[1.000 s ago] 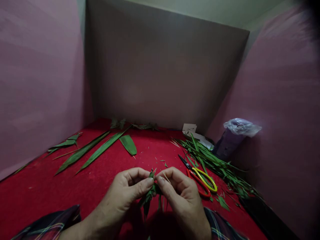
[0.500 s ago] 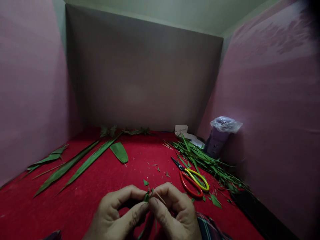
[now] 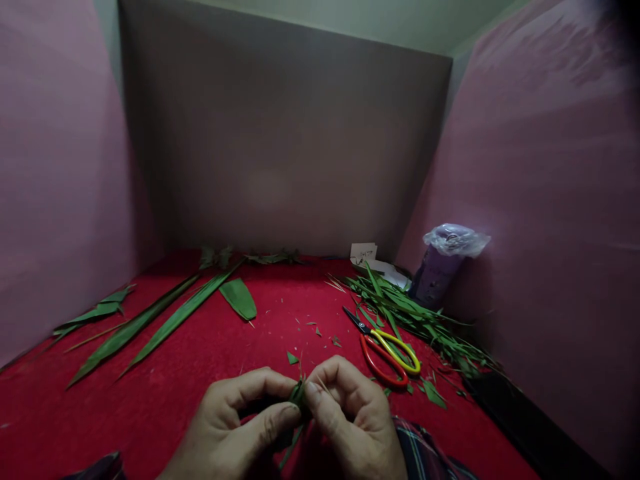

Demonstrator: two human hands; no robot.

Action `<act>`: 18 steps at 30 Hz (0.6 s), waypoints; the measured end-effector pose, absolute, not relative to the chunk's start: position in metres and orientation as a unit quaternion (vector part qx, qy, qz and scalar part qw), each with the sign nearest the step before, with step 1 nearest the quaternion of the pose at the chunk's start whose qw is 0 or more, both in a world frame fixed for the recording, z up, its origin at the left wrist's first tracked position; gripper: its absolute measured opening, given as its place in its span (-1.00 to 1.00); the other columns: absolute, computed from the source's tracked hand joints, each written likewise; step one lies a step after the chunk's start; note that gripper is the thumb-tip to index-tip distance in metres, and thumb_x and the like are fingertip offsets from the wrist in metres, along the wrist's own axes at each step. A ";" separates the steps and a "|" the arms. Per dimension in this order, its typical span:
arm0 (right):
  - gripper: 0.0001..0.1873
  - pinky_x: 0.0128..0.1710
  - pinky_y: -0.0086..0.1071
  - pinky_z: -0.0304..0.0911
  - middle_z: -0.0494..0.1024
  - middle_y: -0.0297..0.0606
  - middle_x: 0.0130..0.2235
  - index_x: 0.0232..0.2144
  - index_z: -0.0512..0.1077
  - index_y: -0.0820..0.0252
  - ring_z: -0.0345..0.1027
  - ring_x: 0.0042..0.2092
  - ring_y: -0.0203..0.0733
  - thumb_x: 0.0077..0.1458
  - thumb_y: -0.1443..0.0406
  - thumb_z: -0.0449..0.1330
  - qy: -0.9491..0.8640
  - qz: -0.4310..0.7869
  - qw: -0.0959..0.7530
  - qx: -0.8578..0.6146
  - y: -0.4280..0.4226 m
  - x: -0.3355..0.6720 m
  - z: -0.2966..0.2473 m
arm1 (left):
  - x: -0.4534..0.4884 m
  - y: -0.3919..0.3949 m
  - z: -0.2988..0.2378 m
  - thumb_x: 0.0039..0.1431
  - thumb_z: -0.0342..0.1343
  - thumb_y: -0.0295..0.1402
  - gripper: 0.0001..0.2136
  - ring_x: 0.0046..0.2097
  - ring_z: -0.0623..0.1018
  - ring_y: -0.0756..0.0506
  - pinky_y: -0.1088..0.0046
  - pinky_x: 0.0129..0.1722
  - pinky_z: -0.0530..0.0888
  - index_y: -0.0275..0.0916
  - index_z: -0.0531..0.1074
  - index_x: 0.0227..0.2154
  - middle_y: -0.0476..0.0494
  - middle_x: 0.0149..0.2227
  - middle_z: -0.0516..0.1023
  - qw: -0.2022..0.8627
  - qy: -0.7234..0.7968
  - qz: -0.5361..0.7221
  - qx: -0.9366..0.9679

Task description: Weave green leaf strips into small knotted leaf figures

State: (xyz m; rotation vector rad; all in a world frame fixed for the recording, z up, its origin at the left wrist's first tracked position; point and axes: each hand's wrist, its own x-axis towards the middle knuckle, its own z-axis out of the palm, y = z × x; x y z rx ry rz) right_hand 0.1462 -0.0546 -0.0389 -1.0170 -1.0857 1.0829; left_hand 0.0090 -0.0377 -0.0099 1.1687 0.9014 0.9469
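The left hand (image 3: 240,419) pinches a green leaf piece (image 3: 299,395) between its fingers above the red surface (image 3: 185,373); the right hand (image 3: 353,415), just beside, pinches 1 thin pale stick (image 3: 323,385).

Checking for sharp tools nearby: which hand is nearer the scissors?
Right: the right hand is below-left of the scissors in view; the left hand is farther left.

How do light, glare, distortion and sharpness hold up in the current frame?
Head view: dim overall, with the upper right corner black; head view: pale shine on the plastic wrap, side walls slanting; head view: the leaf between the hands is dark and partly hidden, and the card's writing is too small to read.
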 end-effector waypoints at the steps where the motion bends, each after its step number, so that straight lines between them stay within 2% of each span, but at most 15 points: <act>1: -0.57 -0.59 -0.52 -0.15 0.13 -0.52 -0.64 -0.53 0.31 0.23 -0.11 -0.59 -0.43 -0.01 -0.04 0.18 -0.469 0.468 0.607 -0.439 -0.055 0.146 -0.039 | 0.009 -0.037 -0.010 -0.14 0.34 -0.28 -0.85 -0.49 0.43 -0.01 0.56 -0.49 0.32 -0.24 0.60 -0.49 -0.08 -0.55 0.52 0.644 0.395 0.413 0.509; 5: -0.60 -0.58 -0.50 -0.10 0.10 -0.53 -0.65 -0.52 0.31 0.22 -0.14 -0.59 -0.43 0.01 -0.01 0.17 -0.475 0.469 0.616 -0.418 -0.055 0.146 -0.040 | 0.009 -0.037 -0.011 -0.13 0.33 -0.27 -0.85 -0.49 0.43 -0.01 0.57 -0.50 0.33 -0.24 0.60 -0.50 -0.09 -0.54 0.54 0.619 0.409 0.417 0.525; 10: -0.63 -0.58 -0.51 -0.12 0.17 -0.50 -0.64 -0.53 0.33 0.24 -0.07 -0.59 -0.44 -0.05 0.04 0.25 -0.450 0.509 0.601 -0.421 -0.058 0.147 -0.031 | 0.009 -0.039 -0.010 -0.10 0.29 -0.30 -0.90 -0.47 0.44 -0.03 0.56 -0.47 0.35 -0.20 0.62 -0.50 -0.08 -0.52 0.55 0.524 0.423 0.439 0.595; 15: -0.61 -0.56 -0.52 -0.11 0.21 -0.46 -0.61 -0.53 0.37 0.28 -0.05 -0.56 -0.43 -0.08 0.04 0.26 -0.444 0.507 0.616 -0.408 -0.061 0.149 -0.021 | 0.009 -0.038 -0.007 -0.10 0.29 -0.27 -0.88 -0.52 0.38 0.01 0.57 -0.53 0.31 -0.20 0.60 -0.51 -0.03 -0.55 0.52 0.540 0.432 0.428 0.582; 18: -0.59 -0.55 -0.51 -0.09 0.23 -0.46 -0.61 -0.50 0.37 0.28 -0.02 -0.56 -0.43 -0.11 0.02 0.28 -0.443 0.524 0.606 -0.403 -0.062 0.149 -0.022 | 0.010 -0.038 -0.008 -0.10 0.29 -0.29 -0.90 -0.47 0.42 -0.01 0.55 -0.44 0.34 -0.18 0.60 -0.52 -0.03 -0.54 0.53 0.518 0.432 0.440 0.592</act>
